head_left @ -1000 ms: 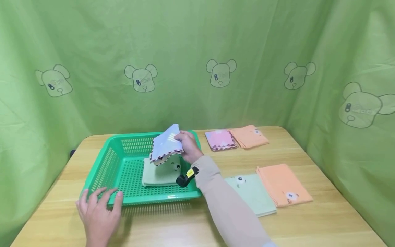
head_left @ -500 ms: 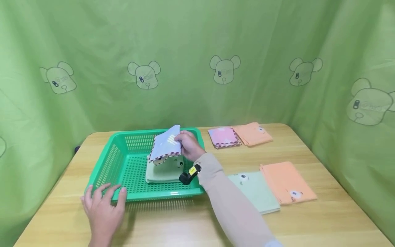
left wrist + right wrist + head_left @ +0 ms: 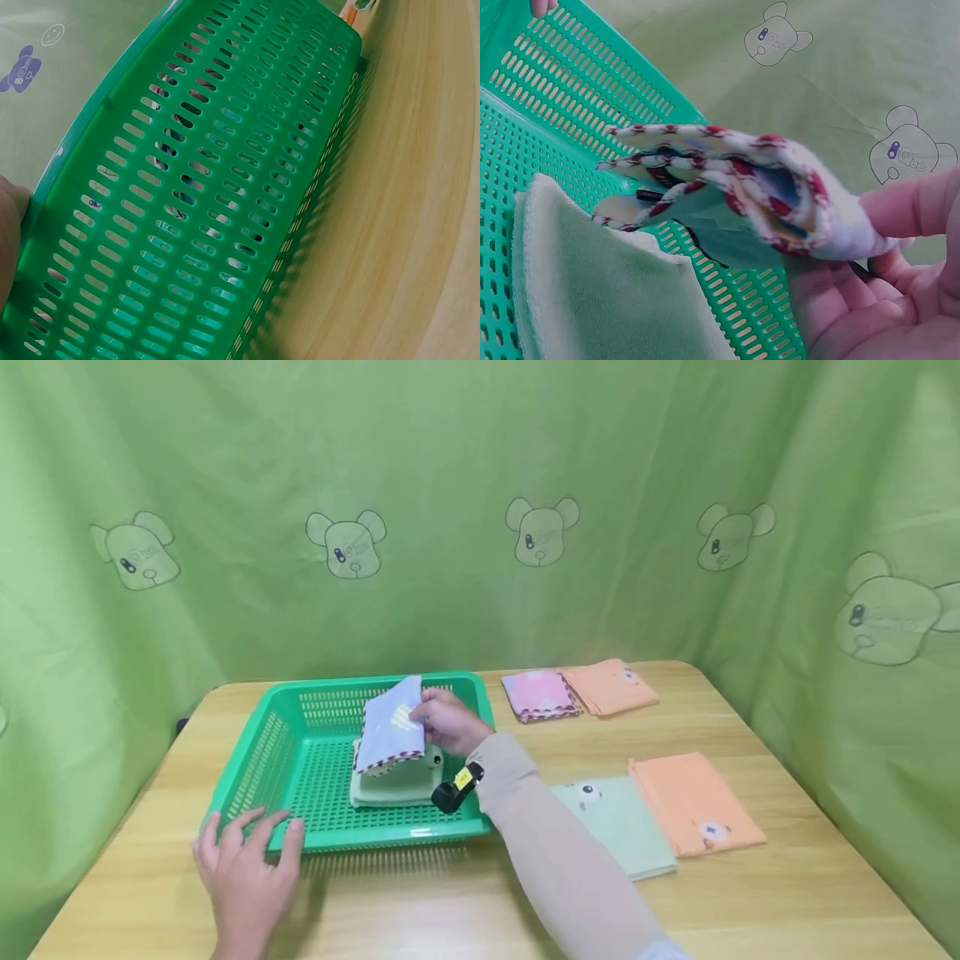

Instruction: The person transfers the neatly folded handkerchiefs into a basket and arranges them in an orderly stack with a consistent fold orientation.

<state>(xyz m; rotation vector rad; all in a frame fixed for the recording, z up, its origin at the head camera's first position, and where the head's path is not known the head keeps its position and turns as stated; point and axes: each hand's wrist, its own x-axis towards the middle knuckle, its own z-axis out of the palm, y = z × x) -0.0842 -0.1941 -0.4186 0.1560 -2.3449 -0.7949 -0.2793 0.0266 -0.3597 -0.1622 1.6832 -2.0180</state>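
My right hand (image 3: 452, 721) pinches a folded lilac cloth (image 3: 392, 727) with a dark-and-white stitched edge, its thumb on the near face. The cloth is held tilted above a folded pale green towel (image 3: 397, 787) on the floor of a green plastic basket (image 3: 315, 842). Layered folds of the lilac cloth (image 3: 780, 202) face the right wrist camera, with the green towel (image 3: 607, 277) below. At the basket's front left corner, my left hand (image 3: 251, 881) grips the rim, fingers over it. Fingertips (image 3: 541, 6) show inside the wall in the right wrist view.
On the wooden table (image 3: 420, 910), a folded pink cloth (image 3: 540, 693) and an orange towel (image 3: 611, 687) lie behind right of the basket. Nearer, a pale green towel (image 3: 622, 827) lies beside another orange towel (image 3: 697, 803). A green curtain (image 3: 450, 460) surrounds the table.
The right hand has moved the lilac cloth slightly left and lower over the green towel. The left hand stays at the basket's corner, while the head view has shifted a little.
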